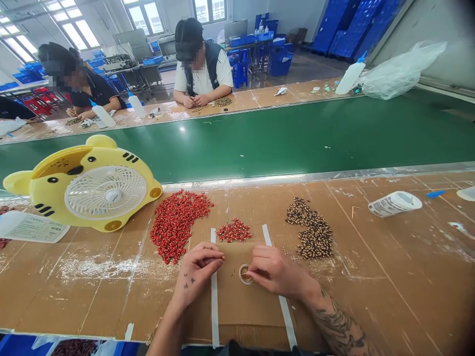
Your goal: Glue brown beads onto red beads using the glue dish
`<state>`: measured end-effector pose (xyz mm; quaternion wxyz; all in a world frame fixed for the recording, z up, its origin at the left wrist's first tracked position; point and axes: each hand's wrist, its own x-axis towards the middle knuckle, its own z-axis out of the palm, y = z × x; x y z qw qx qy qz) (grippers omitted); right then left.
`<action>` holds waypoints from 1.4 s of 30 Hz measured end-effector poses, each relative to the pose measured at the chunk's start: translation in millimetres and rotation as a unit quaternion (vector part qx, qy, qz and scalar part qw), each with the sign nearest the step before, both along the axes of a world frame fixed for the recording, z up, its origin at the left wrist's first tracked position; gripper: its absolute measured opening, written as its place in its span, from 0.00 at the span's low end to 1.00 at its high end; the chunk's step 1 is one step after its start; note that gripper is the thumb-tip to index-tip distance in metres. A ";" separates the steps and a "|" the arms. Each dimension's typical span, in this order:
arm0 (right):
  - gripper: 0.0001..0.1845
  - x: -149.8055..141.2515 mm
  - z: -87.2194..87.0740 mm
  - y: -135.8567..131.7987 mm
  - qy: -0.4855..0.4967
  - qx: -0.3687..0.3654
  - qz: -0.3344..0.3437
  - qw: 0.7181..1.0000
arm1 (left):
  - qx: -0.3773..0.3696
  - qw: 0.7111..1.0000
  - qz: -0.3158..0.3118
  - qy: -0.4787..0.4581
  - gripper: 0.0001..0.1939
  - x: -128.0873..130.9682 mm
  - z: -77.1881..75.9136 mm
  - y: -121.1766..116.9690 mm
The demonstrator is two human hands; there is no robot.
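My left hand (196, 269) and my right hand (272, 271) meet over a brown cardboard sheet (245, 301) set between white tape strips on the bench. Their fingertips are pinched close together, and anything small between them is hidden. Just next to my right fingertips lies a small round clear cup (245, 274) with amber contents. A small cluster of red beads (233, 231) sits above the sheet, with a larger heap of red beads (178, 225) to its left. On the right lies a heap of brown-and-cream speckled beads (311, 230).
A yellow tiger-shaped desk fan (87, 185) stands at the left, near a printed sheet (31, 226). A roll of white tape (395, 203) lies at the right. A green conveyor belt (237, 143) runs across; beyond it, co-workers (200, 62) sit at a bench with beads and white squeeze bottles.
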<state>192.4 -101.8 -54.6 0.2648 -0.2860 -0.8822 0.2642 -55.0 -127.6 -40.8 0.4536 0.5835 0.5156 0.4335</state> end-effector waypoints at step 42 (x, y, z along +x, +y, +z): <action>0.18 -12.7 5.2 5.9 0.138 -0.109 -0.192 0.965 | -0.186 0.970 -0.044 -0.151 0.07 25.1 -29.3 11.7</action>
